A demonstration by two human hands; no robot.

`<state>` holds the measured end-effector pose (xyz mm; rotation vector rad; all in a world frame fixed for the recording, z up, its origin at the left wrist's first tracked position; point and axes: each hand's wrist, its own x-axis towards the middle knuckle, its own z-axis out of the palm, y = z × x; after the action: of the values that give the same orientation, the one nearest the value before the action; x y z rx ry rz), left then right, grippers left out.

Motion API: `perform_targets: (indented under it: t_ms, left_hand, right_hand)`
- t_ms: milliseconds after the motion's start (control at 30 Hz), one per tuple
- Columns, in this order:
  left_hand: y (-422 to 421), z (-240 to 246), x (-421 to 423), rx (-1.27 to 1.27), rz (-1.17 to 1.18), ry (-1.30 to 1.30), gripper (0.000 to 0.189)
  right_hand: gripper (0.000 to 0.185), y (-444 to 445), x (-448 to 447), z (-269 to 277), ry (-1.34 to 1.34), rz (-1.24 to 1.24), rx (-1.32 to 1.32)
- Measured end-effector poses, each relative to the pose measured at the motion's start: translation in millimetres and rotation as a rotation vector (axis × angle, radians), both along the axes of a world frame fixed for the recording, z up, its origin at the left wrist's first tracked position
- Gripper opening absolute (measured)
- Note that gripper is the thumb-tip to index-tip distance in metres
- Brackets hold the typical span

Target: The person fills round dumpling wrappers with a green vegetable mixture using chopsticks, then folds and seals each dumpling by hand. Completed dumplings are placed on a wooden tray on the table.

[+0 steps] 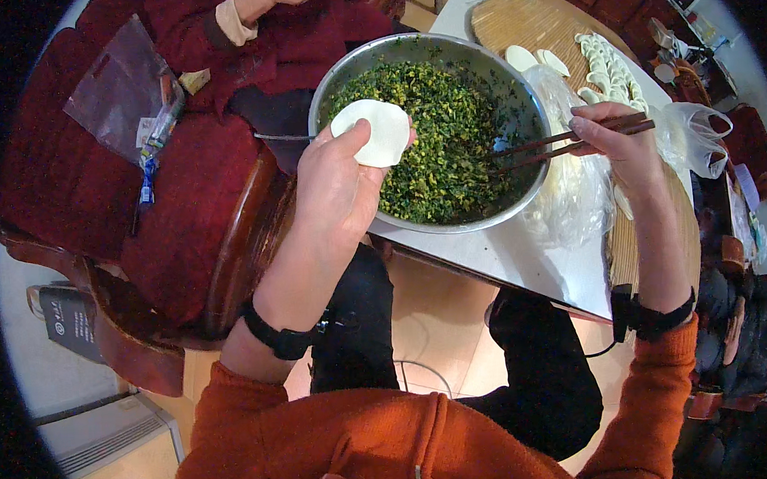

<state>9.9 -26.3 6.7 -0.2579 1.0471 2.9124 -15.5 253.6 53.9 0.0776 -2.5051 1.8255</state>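
A round, flat dough wrapper [384, 135] lies across the fingers of my left hand [337, 170], with the thumb pressed on its top. This hand is above the left side of a large stainless steel bowl [435, 227]. Chopped green and yellow filling [438, 158] covers much of the bowl's inside. My right hand [619, 142] grips a pair of dark wooden chopsticks [567, 145] beyond the bowl's right rim. Their tips reach into the filling on its right side. No filling shows on the wrapper.
A clear plastic bag [569, 191] lies right of the bowl on the white table [514, 252]. Loose wrappers [537, 59] and rows of folded dumplings [609, 71] rest on a round ridged board [509, 21]. Another person's sleeved arm [235, 19] is by the red sofa [163, 251].
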Motion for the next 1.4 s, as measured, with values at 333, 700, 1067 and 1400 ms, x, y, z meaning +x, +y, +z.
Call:
perform_targets:
  t_ms: [333, 700, 1067, 1400]
  left_hand:
    - [3.0, 3.3, -1.1, 0.074, 0.048, -0.111, 0.036]
    - [7.1, 5.7, 6.5, -0.06, -0.126, -0.176, 0.055]
    - [7.8, 4.2, -3.0, 0.058, -0.007, -0.202, 0.039]
    - [5.5, -3.8, -6.3, 0.195, 0.027, -0.197, 0.03]
  right_hand:
    - [0.02, -2.9, 8.2, -46.4, -0.027, -0.169, -0.41]
    - [0.024, 6.1, 14.4, -43.2, 0.055, -0.199, -0.584]
    - [0.036, 6.0, 26.7, -3.8, 0.325, -0.033, -0.041]
    - [0.016, -7.9, 1.2, -18.8, 0.071, 0.054, -0.122]
